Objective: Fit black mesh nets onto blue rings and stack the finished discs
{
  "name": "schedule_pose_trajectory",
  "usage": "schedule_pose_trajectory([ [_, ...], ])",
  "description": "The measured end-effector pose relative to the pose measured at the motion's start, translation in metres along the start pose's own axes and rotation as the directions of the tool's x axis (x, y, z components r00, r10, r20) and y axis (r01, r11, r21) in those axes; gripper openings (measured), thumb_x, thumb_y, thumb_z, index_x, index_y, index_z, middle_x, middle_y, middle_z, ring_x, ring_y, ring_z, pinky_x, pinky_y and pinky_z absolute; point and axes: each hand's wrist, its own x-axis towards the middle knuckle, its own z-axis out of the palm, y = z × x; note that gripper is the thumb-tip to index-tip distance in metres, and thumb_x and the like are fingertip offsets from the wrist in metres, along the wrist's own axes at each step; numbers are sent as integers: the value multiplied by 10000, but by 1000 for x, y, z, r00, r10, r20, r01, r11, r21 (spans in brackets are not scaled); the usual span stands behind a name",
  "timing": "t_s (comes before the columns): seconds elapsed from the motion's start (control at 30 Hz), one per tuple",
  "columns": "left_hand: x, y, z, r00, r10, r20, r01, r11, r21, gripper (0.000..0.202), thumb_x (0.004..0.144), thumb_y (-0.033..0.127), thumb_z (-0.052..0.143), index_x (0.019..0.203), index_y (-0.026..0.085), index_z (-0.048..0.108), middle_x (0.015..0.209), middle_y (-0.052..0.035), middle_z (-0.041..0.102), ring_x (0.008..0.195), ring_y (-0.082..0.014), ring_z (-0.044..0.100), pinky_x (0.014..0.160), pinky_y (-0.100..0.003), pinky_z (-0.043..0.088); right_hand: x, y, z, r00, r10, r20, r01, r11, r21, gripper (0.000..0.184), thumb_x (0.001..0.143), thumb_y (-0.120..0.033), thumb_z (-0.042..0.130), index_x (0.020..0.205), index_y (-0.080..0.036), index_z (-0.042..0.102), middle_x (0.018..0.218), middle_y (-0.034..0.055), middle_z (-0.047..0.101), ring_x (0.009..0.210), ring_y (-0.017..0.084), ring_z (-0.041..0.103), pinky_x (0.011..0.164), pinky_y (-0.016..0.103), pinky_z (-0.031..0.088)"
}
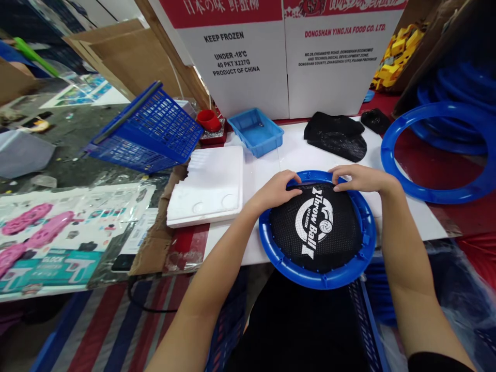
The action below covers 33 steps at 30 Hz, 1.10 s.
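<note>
At far left, on the grey table, lies a printed sheet (pixel 42 235) showing pink toys. Next comes a blue basket (pixel 155 129), tilted, then a white foam block (pixel 209 186) with a broken left edge. Behind the block sits a red cup (pixel 208 121), and just right of it a light-blue tray (pixel 267 146) before a tall white carton (pixel 251 88) marked "KEEP FROZEN".

Nearer the person, the left hand (pixel 276 190) is curled narrow, thumb and fingers touching the far-left rim of a blue ring (pixel 318 281) — whether they pinch it, I cannot tell. The ring lies flat, overhanging the white table's front edge, around 1 black mesh disc (pixel 343 230) printed "Throw Ball". The right hand (pixel 354 179), also narrow, touches the far rim; its pinch is equally unclear.

Behind that hand rests dark mesh (pixel 335 137). Farther right — 1 bare ring (pixel 387 147), well apart, with more blue rings (pixel 457 90) stacked behind.
</note>
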Motion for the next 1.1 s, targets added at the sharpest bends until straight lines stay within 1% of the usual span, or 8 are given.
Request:
schedule_pose_trajectory([
  [0.1, -2, 0, 2, 999, 20, 29, -22, 997, 68, 196, 958, 351, 725, 1115, 239, 691, 1231, -84, 703, 1186, -269, 653, 1128, -471, 505, -1, 1, 0, 1000, 2, -4, -2, 1000, 17, 321, 929, -614, 682, 924, -295, 720, 1197, 19, 780, 1128, 318, 683, 961, 442, 522],
  [0.23, -5, 2, 6, 998, -6, 56, -3, 987, 158, 241, 924, 436, 778, 964, 211, 700, 1356, -119, 631, 1238, -302, 619, 1135, -482, 505, -1, 3, -1, 999, 38, 10, -39, 999, 32, 335, 945, -619, 656, 944, -291, 724, 1155, 7, 785, 1033, 294, 681, 889, 414, 510],
  [0.33, -5, 3, 8, 998, -34, 62, 22, 981, 191, 299, 902, 479, 792, 890, 200, 684, 1338, -131, 620, 1210, -312, 615, 1102, -493, 519, 0, 4, -1, 999, 51, -7, -50, 998, 39, 330, 944, -616, 656, 944, -295, 730, 1125, 3, 792, 1038, 300, 687, 896, 414, 508],
  [0.57, 0, -5, -7, 983, -183, 10, 183, 981, -63, 105, 906, 327, 747, 903, 227, 714, 995, -50, 752, 948, -230, 673, 936, -420, 547, 0, 11, 0, 995, 80, -58, -74, 992, 98, 308, 926, -597, 683, 957, -294, 733, 1164, 18, 797, 1179, 343, 686, 1010, 457, 503],
  [0.77, 2, -14, -16, 978, -206, -26, 193, 946, -260, 88, 823, 273, 774, 834, 193, 738, 899, -48, 767, 889, -200, 692, 901, -383, 541, 1, 16, 1, 995, 64, -75, -54, 990, 130, 312, 927, -589, 687, 943, -280, 721, 1093, 31, 789, 1207, 344, 677, 1014, 439, 491],
  [0.87, 2, -13, -15, 988, -153, -10, 146, 957, -251, 118, 828, 284, 761, 906, 195, 754, 950, -51, 779, 920, -203, 700, 926, -387, 533, 1, 17, 1, 995, 61, -83, -49, 989, 137, 291, 928, -568, 688, 944, -279, 719, 1073, 31, 786, 1198, 338, 678, 1011, 438, 486],
  [0.97, 1, -9, -15, 992, -107, 67, 118, 975, -189, 180, 876, 296, 710, 1015, 218, 792, 1023, -55, 796, 983, -214, 710, 965, -398, 526, 2, 19, 2, 994, 59, -93, -47, 991, 127, 265, 922, -547, 688, 946, -286, 724, 1088, 32, 791, 1189, 334, 681, 1009, 444, 487],
  [1.1, -1, -7, -14, 991, -104, 89, 118, 979, -165, 182, 872, 296, 724, 1018, 225, 806, 1011, -57, 802, 974, -220, 720, 937, -382, 542, 2, 20, 2, 995, 65, -77, -57, 994, 98, 250, 923, -525, 673, 939, -279, 714, 1115, 44, 794, 1193, 343, 686, 998, 453, 491],
])
